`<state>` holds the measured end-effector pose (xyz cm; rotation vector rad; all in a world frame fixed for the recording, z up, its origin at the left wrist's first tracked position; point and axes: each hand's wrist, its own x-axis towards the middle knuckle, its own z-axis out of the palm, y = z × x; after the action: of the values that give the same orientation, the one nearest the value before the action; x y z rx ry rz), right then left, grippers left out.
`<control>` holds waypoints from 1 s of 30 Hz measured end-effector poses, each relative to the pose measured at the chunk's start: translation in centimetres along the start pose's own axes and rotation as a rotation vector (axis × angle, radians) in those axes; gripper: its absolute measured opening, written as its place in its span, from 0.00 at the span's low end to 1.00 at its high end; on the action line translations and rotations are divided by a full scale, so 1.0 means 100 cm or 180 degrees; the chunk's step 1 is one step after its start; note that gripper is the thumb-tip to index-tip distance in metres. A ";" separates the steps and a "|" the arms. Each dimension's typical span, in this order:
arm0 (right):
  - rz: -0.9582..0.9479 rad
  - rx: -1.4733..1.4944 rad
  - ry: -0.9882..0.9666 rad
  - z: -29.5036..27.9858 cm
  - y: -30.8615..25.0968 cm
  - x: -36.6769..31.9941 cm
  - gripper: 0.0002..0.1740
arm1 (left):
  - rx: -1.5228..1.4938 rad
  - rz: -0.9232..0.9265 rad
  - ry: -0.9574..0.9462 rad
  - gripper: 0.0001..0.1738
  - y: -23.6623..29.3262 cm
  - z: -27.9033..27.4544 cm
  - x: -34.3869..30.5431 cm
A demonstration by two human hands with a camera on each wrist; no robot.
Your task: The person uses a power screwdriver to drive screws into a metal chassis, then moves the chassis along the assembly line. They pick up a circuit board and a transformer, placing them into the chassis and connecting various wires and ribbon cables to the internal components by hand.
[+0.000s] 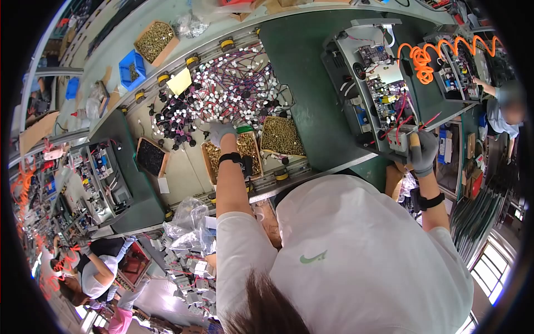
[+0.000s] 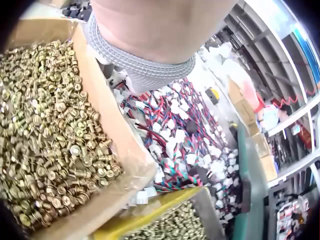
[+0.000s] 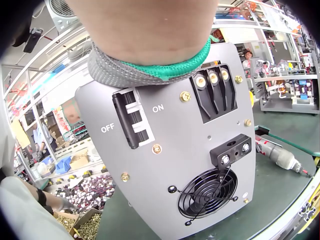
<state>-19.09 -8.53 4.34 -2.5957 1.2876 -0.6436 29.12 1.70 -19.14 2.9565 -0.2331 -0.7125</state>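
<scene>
My left hand (image 1: 222,132), in a grey glove, reaches over the near edge of a pile of wire harnesses (image 1: 236,83) with white connectors. Its fingers are hidden behind the wrist in the left wrist view. Just below it stands a cardboard box of brass-coloured screws (image 2: 55,135). At the right, my gloved right hand (image 1: 424,153) is at the upper edge of a grey metal front panel (image 3: 170,130) of an electrical unit with open circuitry (image 1: 389,94). The panel carries an ON/OFF switch (image 3: 132,117) and a round fan grille (image 3: 207,192). The right fingers are mostly hidden behind that edge.
More screws fill a second box (image 1: 282,136); black parts lie in another box (image 1: 152,157). A power screwdriver (image 3: 280,155) lies beside the unit on the green mat (image 1: 303,72). An orange coiled hose (image 1: 423,64) hangs behind. Another person (image 1: 503,108) works at far right.
</scene>
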 end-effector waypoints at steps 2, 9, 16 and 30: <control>-0.0401 -0.0242 0.0060 0.000 -0.003 0.004 0.09 | 0.0309 0.0031 -0.0169 0.23 0.014 -0.008 -0.002; 0.0188 0.0075 0.0072 -0.001 -0.006 0.002 0.10 | 0.3396 0.2659 -0.0582 0.22 -0.014 0.036 0.069; 0.0259 0.0071 0.0009 0.000 -0.002 -0.002 0.11 | -0.1197 -0.0022 -0.1824 0.29 -0.049 0.055 0.112; 0.0292 0.0135 -0.0093 -0.002 -0.007 0.004 0.12 | 0.0232 0.0548 -0.1091 0.20 0.031 0.012 0.046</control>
<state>-18.48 -8.35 4.91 -2.4864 1.3598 -0.6078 32.20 -2.23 -21.88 2.8140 -0.5408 -1.2036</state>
